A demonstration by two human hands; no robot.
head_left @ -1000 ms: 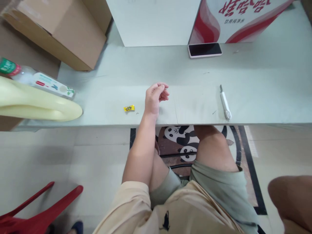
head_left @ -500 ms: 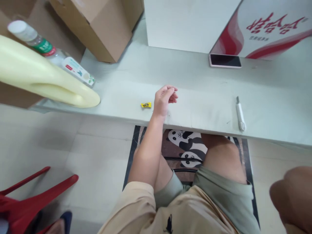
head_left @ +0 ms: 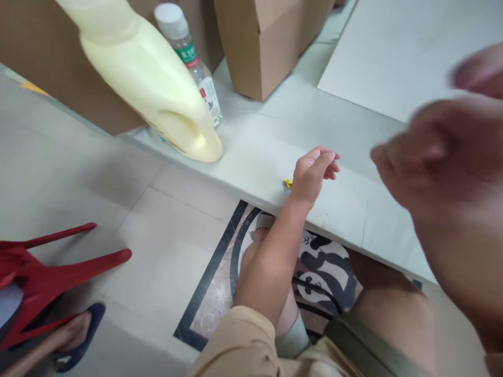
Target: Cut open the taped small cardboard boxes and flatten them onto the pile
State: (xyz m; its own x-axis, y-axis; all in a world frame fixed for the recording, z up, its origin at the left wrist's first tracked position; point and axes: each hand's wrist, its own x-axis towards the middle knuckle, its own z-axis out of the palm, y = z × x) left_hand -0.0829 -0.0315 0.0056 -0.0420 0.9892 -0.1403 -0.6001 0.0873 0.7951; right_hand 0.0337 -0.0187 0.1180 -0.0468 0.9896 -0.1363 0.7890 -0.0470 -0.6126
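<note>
My left hand (head_left: 316, 173) rests on the pale table (head_left: 251, 136) near its front edge, the thumb against loosely curled fingers and nothing visible in them. Right beside its wrist lies a small yellow wrapped candy (head_left: 288, 183), partly covered by the hand. My right hand (head_left: 451, 146) is raised close to the camera at the right, large and smeared by motion. Its fingers look bent, but what they hold, if anything, cannot be made out.
A pale yellow bottle (head_left: 173, 99) leans over the table's left end, before a clear bottle with a white cap (head_left: 172, 22). Behind stand a cardboard box (head_left: 259, 57) and a white box (head_left: 377, 57). A red stool (head_left: 47, 267) and another person's foot (head_left: 78, 335) are on the left floor.
The view has swung left, so the phone and utility knife no longer show. My right hand has come up into view at the right. My left hand now partly hides the candy.
</note>
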